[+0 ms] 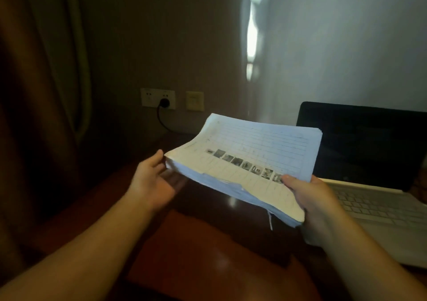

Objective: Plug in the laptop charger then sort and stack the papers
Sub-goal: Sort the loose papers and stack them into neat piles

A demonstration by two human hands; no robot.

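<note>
Stack of papers (249, 159) is held in the air above the dark wooden desk (208, 249), tilted, top sheet w/ a printed grid & a row of small photos. Right hand (309, 199) grips its near right corner, thumb on top. Left hand (150, 180) is at the left edge, fingers relaxed, reaching under it. Open laptop (369, 185) sits at right. Black plug (164, 103) is in the wall socket (150, 97).

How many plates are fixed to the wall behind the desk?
2. A white socket plate on the left with a black plug in it, and a cream plate just to its right. The paper stack may hide others.
</note>
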